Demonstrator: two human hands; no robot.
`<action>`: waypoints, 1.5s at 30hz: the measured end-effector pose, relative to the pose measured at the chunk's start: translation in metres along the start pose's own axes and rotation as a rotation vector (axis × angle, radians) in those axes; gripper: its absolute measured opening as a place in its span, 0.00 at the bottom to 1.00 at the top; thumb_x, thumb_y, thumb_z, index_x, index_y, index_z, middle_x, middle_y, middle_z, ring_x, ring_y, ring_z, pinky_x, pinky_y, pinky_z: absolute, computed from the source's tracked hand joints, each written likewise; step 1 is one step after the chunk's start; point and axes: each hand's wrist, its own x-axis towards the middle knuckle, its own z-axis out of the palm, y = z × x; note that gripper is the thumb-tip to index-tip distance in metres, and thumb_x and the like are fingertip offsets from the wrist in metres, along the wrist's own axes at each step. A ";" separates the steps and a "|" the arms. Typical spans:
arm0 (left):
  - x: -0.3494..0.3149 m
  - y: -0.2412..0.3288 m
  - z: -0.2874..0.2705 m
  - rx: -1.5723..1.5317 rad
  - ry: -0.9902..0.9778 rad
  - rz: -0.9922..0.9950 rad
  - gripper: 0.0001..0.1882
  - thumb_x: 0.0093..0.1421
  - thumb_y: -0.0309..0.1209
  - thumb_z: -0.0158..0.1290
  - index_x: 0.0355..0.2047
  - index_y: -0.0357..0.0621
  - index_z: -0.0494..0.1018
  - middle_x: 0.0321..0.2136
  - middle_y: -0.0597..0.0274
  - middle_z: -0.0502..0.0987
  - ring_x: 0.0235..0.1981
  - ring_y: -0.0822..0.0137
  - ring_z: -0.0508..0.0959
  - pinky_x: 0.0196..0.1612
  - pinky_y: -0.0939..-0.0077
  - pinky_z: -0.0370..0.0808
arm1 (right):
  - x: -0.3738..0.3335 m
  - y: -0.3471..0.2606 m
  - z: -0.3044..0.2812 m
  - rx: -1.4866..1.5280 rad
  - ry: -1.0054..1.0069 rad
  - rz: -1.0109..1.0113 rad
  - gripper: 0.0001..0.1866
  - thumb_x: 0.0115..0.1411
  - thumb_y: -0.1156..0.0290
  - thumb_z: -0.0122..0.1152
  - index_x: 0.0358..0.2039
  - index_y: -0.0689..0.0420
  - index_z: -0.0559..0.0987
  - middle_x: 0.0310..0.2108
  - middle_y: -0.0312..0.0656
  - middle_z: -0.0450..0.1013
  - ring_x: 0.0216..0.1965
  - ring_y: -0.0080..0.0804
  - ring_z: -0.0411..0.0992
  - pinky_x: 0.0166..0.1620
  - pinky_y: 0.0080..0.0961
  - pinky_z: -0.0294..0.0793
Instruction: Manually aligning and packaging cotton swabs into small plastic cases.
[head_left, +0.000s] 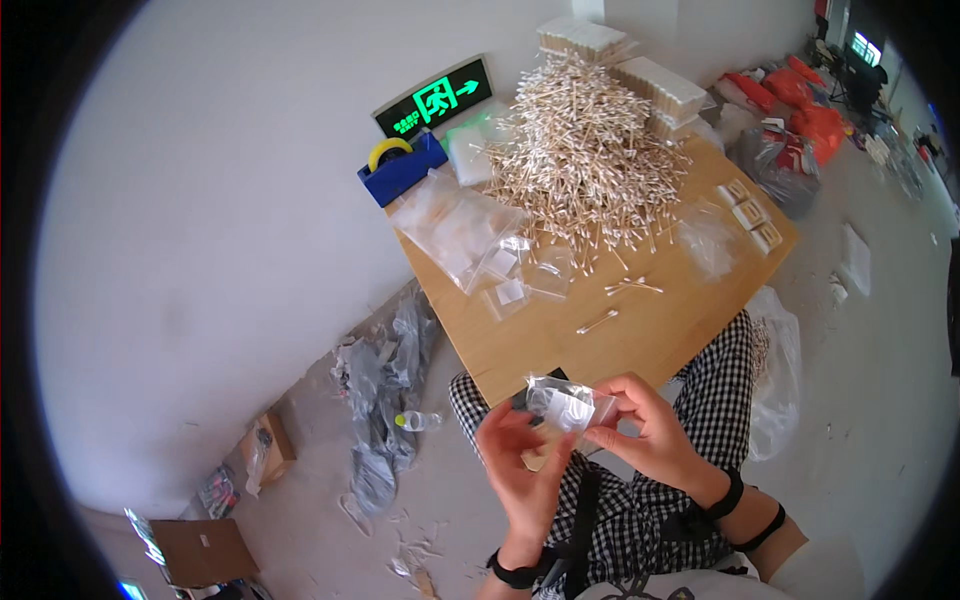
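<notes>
Over my lap, just off the table's near edge, I hold a small clear zip bag (570,405) with a white paper slip inside. My right hand (655,435) pinches its right side between thumb and fingers. My left hand (525,465) curls round its left and lower side, the thumb against the bag's lower edge. A pale tan patch shows between the left thumb and fingers; I cannot make out what it is. On the table (490,345), a cotton swab (598,322) lies nearest my hands, and several loose swabs (634,286) lie slightly beyond.
A tall heap of cotton swabs (590,160) covers the table's far part, with stacked swab packs (655,85) behind. Clear bags (455,225) and a blue tape dispenser (403,170) sit left; small packs (750,215) lie right. Plastic sheeting (385,400) and a bottle (418,421) are on the floor.
</notes>
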 end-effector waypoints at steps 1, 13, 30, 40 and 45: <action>-0.012 0.000 0.003 0.296 0.208 0.272 0.27 0.53 0.13 0.58 0.52 0.37 0.63 0.42 0.56 0.75 0.35 0.72 0.75 0.34 0.79 0.74 | -0.007 -0.001 -0.002 -0.144 0.040 -0.056 0.20 0.57 0.77 0.65 0.47 0.63 0.67 0.37 0.43 0.76 0.35 0.25 0.76 0.39 0.21 0.75; -0.059 -0.013 0.016 -0.070 -0.128 0.057 0.12 0.60 0.18 0.56 0.44 0.29 0.73 0.39 0.55 0.80 0.39 0.68 0.81 0.46 0.75 0.77 | -0.075 0.011 0.012 -0.423 0.031 -0.405 0.19 0.54 0.79 0.60 0.48 0.57 0.71 0.45 0.49 0.70 0.46 0.48 0.71 0.46 0.35 0.73; -0.073 -0.049 -0.017 0.045 -0.074 0.072 0.09 0.65 0.30 0.54 0.34 0.36 0.78 0.21 0.66 0.77 0.20 0.78 0.72 0.23 0.85 0.66 | -0.077 0.055 0.026 -0.389 0.103 -0.539 0.06 0.59 0.77 0.60 0.38 0.62 0.77 0.32 0.46 0.75 0.31 0.38 0.76 0.35 0.27 0.77; -0.069 -0.039 -0.001 0.319 -0.181 0.231 0.09 0.65 0.29 0.55 0.28 0.37 0.75 0.18 0.67 0.72 0.19 0.77 0.68 0.23 0.81 0.65 | -0.069 0.080 0.008 -0.033 0.113 -0.031 0.10 0.60 0.73 0.64 0.42 0.60 0.81 0.36 0.39 0.80 0.36 0.21 0.77 0.40 0.21 0.76; -0.069 -0.045 0.002 0.151 -0.203 0.090 0.08 0.65 0.29 0.53 0.30 0.37 0.75 0.20 0.66 0.72 0.21 0.78 0.69 0.25 0.81 0.66 | -0.071 0.064 0.010 -0.233 0.234 -0.111 0.09 0.59 0.75 0.63 0.41 0.60 0.81 0.35 0.43 0.80 0.33 0.24 0.77 0.35 0.22 0.75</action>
